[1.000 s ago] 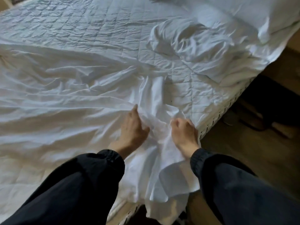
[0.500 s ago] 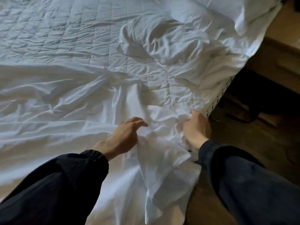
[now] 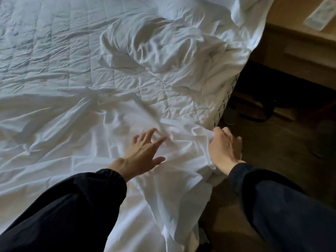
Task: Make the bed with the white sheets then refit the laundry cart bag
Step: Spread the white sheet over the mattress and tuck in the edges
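A white sheet [image 3: 54, 135] lies wrinkled over the near half of the bed, its edge hanging off the right side. The quilted mattress pad [image 3: 45, 51] shows bare beyond it. My left hand [image 3: 143, 153] is flat on the sheet with fingers spread, near the bed's right edge. My right hand [image 3: 225, 148] grips a bunched fold of the sheet's edge at the mattress side. A crumpled heap of white linen [image 3: 163, 42] sits at the far right of the bed. No laundry cart is in view.
A wooden bedside unit [image 3: 300, 33] stands at the upper right with a flat pale object [image 3: 321, 14] on top. Dark wooden floor [image 3: 283, 142] runs along the bed's right side, with dark items [image 3: 254, 113] lying near the mattress.
My left hand let go of the bunched sheet and spread open on it. My right hand carried the sheet's edge out to the bed's right side. The view shifted toward the headboard end.
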A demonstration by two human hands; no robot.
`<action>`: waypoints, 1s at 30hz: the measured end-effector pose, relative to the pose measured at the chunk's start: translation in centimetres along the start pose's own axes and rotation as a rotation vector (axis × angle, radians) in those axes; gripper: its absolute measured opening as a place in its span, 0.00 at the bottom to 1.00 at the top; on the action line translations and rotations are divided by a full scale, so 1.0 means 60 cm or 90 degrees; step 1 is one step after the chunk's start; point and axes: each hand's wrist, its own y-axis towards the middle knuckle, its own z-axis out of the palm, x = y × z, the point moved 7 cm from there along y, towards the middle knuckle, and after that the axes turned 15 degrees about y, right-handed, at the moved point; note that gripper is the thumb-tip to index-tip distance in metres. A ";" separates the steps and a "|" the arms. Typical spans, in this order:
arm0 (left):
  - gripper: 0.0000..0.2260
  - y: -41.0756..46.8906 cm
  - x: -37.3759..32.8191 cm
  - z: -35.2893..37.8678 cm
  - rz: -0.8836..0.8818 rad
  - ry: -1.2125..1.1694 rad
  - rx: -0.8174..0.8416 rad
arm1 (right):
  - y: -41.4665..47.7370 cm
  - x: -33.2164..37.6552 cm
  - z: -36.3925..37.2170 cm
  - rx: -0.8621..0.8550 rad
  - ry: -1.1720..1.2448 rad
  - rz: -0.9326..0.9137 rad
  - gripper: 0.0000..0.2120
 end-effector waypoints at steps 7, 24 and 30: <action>0.24 0.021 -0.053 -0.017 0.124 -0.068 0.013 | 0.004 -0.101 -0.050 -0.018 -0.112 0.126 0.10; 0.38 -0.085 0.042 0.049 0.143 0.023 -0.042 | -0.174 0.104 0.118 0.300 -0.022 -0.173 0.29; 0.27 -0.063 0.059 0.008 0.076 0.032 -0.212 | -0.154 0.117 0.080 0.211 0.130 -0.195 0.07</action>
